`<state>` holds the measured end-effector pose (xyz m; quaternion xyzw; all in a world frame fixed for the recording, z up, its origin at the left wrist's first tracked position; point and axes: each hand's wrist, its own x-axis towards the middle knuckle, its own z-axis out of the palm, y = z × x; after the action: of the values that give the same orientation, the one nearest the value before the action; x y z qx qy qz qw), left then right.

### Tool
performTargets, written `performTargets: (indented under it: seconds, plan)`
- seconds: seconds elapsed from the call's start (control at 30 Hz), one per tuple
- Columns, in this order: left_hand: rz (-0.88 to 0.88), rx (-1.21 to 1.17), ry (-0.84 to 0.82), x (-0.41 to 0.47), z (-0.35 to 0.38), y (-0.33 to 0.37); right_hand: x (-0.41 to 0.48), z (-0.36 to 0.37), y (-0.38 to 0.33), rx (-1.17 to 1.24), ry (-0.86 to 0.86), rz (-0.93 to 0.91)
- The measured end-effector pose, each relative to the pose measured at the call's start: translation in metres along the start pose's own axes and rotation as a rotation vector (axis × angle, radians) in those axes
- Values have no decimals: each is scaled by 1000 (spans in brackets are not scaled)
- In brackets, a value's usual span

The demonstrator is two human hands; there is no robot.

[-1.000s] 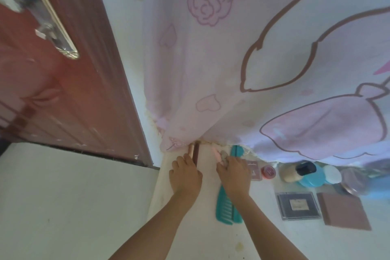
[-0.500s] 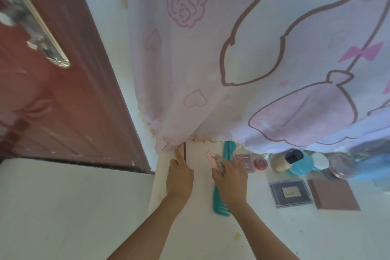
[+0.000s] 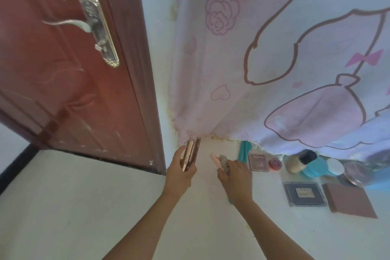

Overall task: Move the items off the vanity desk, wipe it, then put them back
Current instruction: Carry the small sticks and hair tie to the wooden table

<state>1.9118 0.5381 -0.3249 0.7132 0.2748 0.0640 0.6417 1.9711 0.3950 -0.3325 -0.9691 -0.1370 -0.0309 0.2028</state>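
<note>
While the left hand (image 3: 181, 172) curls round a slim rose-gold case (image 3: 190, 155) held on edge, a darker brown strip alongside it, the case's far end reaches the hem of the curtain (image 3: 274, 69) at the far left corner of the white tabletop (image 3: 200, 228). The right hand (image 3: 234, 173) pinches a pale pink tube (image 3: 214, 159) together with a crumpled grey wad (image 3: 224, 162); what the wad is, I cannot tell. A teal comb (image 3: 243, 151) lies beneath that hand, its handle showing at one o'clock.

At three o'clock from the right hand runs a row along the curtain hem: a pink square compact (image 3: 259, 162), a small red pot (image 3: 275, 163), a beige bottle (image 3: 294, 164) with a black cap, a teal jar (image 3: 314, 168), a white lid (image 3: 335, 167) and a clear jar (image 3: 356, 175). At four o'clock a dark square palette (image 3: 304, 193) and a dusty-pink box (image 3: 348, 202) lie flat, just beside each other. At ten o'clock of the left hand stands a red-brown door (image 3: 63, 80).
</note>
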Motion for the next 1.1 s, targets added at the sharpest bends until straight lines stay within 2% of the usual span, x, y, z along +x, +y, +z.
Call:
performTargets:
  seconds: [0.1,0.17,0.3,0.4,0.53,0.7,0.9,1.1]
  plan:
    - [9,-89,109,-16,-15,3,2,-5,-12,-40,-118,-97]
    - [11,-116,190,-32,-25,5,7,-7,-21,-60,-115,-203]
    - [-1,-70,437,-81,-37,5,-2,-7,-41,35,-19,-523]
    - [-49,-103,618,-128,-39,-2,-23,-14,-54,91,-52,-703]
    - [-136,-166,857,-206,-53,-20,-72,-15,-78,251,-178,-912]
    - [-183,-198,1186,-334,-77,-43,-178,-9,-133,320,-251,-1227]
    - [-221,-280,1554,-509,-88,-82,-348,-21,-188,470,-306,-1626]
    - [-232,-349,1859,-699,-95,-123,-539,-43,-225,625,-415,-1896]
